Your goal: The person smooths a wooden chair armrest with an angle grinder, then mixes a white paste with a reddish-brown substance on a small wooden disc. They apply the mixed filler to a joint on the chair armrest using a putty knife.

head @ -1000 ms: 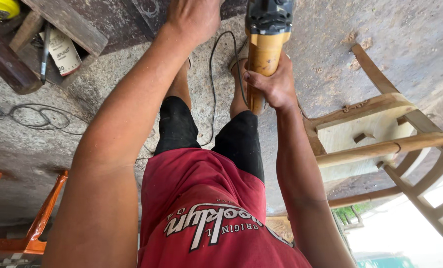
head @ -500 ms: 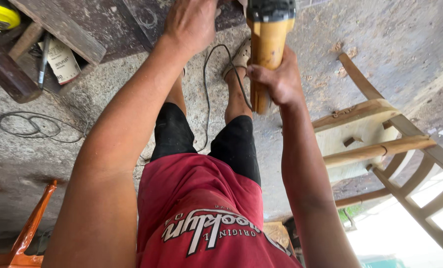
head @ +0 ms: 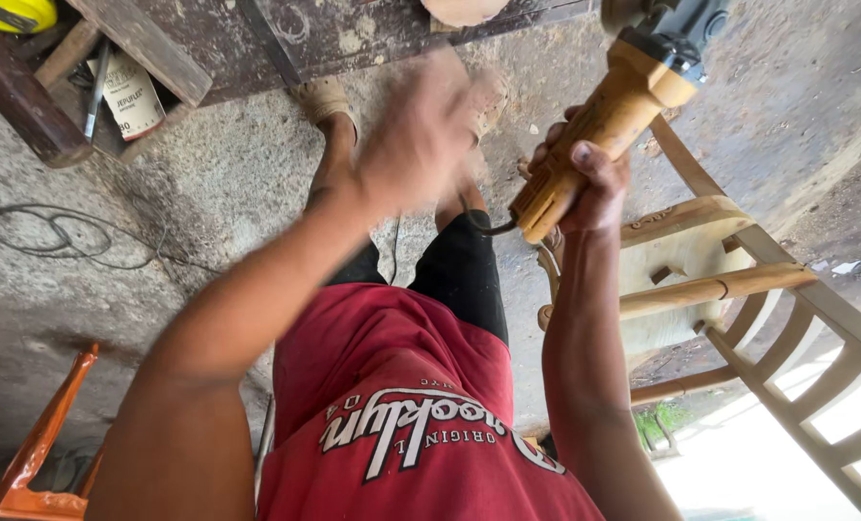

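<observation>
Left hand (head: 421, 135) has lifted off the dark workbench (head: 353, 29) and now hangs blurred in mid-air, holding nothing, its spread unclear | right hand (head: 585, 183) wrapped tight round the yellow power tool (head: 609, 121), now tilted, above the wooden chair (head: 710, 280) | cable (head: 64, 236) on the concrete floor.

Motion blurs the left hand (head: 421, 135); the frame's edge crops the grinder (head: 614, 116).

A red T-shirt (head: 392, 405) with white printed lettering across its chest fills the view toward six o'clock, above it black shorts (head: 454, 275), bare arms, and tan shoes (head: 326, 98) toward twelve.
</observation>
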The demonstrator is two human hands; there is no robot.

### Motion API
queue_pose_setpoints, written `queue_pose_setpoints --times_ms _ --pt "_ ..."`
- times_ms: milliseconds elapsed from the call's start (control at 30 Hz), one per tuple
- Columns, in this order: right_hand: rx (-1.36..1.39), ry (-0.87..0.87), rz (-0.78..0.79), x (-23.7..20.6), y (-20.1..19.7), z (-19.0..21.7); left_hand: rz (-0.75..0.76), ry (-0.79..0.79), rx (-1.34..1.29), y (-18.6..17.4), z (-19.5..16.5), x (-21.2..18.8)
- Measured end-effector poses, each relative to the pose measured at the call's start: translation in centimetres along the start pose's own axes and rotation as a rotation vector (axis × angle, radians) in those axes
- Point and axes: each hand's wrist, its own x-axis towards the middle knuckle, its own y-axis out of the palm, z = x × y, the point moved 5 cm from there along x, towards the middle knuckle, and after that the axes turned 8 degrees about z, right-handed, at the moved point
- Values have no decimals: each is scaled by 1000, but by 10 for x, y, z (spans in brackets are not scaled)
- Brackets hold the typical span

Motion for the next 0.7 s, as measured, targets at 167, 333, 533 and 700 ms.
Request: queue_pose_setpoints --times_ms 167,333,533,700 --pt "93 0 44 5 17 -7 92 331 -209 45 -85 -29" --pt "83 -11 67 6 22 -3 172 343 -190 48 -75 -31" --pt "16 -113 54 15 29 5 -140 -187 -441 33 -55 -25" --pt "-164 -198 106 19 38 21 222 -313 -787 73 -33 -16"
